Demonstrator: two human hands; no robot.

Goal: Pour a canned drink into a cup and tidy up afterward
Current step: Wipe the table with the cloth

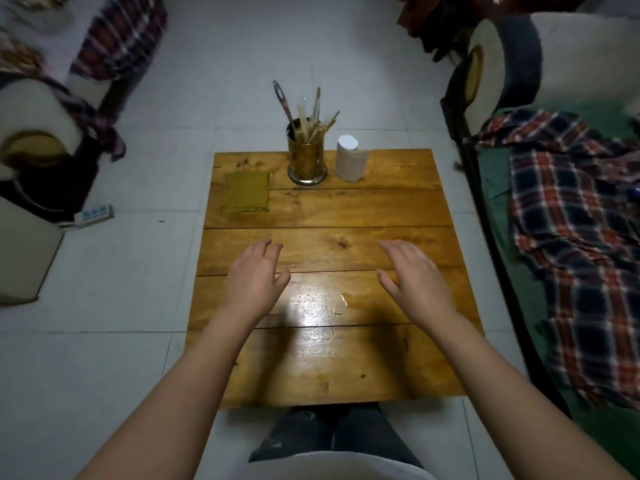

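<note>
Canned drink and cup — neither in view on the wooden table point(346, 209), so no pouring possible from here; either not yet fetched or already cleared, cannot tell which. Left hand point(254, 277) and right hand point(414, 275) hover over the near planks, fingers loosely spread, holding nothing; cloth point(246, 196), utensil holder point(307, 161) and tissue roll point(350, 162) sit along the far edge — probably to leave working room.

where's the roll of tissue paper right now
In the head view the tissue roll stands upright at the far edge of the wooden table, right of centre, just to the right of the utensil holder, well beyond both hands.
</note>
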